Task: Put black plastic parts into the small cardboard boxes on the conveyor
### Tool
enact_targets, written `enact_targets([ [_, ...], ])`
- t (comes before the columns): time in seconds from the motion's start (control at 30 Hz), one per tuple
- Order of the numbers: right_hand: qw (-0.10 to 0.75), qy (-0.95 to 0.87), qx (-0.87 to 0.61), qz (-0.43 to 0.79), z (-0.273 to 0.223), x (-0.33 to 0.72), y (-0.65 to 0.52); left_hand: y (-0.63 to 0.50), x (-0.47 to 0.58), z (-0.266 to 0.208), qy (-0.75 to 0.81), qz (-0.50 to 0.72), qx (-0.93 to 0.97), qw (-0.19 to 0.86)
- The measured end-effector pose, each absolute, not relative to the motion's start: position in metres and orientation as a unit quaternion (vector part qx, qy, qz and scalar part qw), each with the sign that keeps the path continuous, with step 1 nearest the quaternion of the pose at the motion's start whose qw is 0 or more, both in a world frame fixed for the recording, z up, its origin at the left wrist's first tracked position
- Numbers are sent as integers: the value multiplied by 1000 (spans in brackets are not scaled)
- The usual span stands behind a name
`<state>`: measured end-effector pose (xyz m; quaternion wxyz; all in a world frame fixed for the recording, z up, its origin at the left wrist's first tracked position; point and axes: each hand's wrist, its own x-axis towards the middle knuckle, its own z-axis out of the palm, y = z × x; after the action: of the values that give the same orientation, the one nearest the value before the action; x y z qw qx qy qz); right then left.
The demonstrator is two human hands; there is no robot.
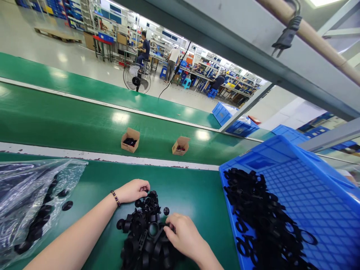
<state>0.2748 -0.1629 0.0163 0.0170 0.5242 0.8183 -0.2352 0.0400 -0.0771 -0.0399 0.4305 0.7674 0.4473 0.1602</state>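
Observation:
A heap of small black plastic parts (143,234), among them rings and round caps, lies on the green work surface between my hands. My left hand (133,191), with a beaded bracelet at the wrist, is at the heap's far end. Its fingers are curled together at a small black piece, and their grip is partly hidden. On the heap's right side, my right hand (182,232) has its thumb and fingers bent inward against the parts. What it holds, if anything, is hidden. One loose black cap (166,211) lies just beyond my right fingertips.
At left lies a clear plastic bag (25,198) with black caps. A blue crate (317,187) of black ring parts stands at right. Two small cardboard boxes, left (130,140) and right (180,146), sit beyond the white edge strip. A metal frame (247,108) crosses overhead.

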Motion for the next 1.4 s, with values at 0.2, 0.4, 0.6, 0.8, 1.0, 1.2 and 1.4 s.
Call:
enact_targets([
  [0.2,19,822,529,-212,19,283,-157,-72,34,-41,454,211,708,499],
  [0.4,-85,770,577,-260,31,302,-133,-66,28,-41,473,265,660,519],
  [0.6,-175,791,537,-235,21,304,-76,-69,35,-39,515,246,751,331],
  [0.8,-163,846,507,-3,15,273,11,-75,40,-39,479,192,821,245],
  [1.0,-67,893,418,153,13,234,95,-69,36,-40,492,247,804,225],
  [1.2,-3,926,352,139,-4,213,117,-65,33,-42,521,350,738,245],
  [1.4,-34,917,361,163,-13,194,103,-46,37,-25,555,419,689,203],
])
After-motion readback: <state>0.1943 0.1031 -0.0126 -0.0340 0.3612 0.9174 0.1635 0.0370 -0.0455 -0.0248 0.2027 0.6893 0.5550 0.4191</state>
